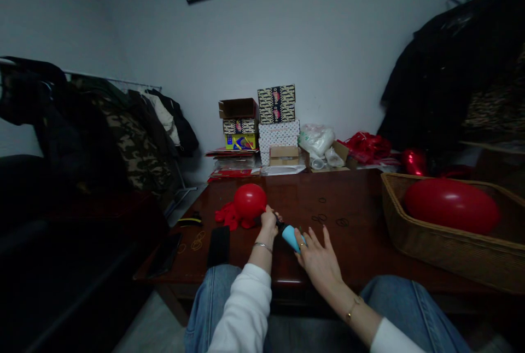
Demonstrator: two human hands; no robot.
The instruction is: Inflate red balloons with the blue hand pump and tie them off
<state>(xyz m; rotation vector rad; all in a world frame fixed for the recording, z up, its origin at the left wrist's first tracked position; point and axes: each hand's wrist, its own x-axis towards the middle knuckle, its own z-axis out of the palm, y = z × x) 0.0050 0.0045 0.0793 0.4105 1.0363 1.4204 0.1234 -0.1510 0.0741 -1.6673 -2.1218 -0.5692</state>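
A partly inflated red balloon (250, 201) is on the table's left half, its neck toward me. My left hand (269, 221) is closed around that neck, where it meets the dark tip of a light blue hand balloon pump (292, 237). My right hand (320, 257) is on the near end of the pump's blue body. One ringed finger bends against it while the other fingers stretch out; the thumb is mostly hidden. Several uninflated red balloons (227, 214) lie in a small heap beside the inflated one.
A wicker basket (445, 252) holding a large red balloon (451, 205) stands at the right. Black rubber bands (319, 218) and yellowish bands (197, 241) lie on the table (348, 189). Left are a phone (164, 254) and a black flat object (219, 245). Stacked boxes (279, 134) line the back.
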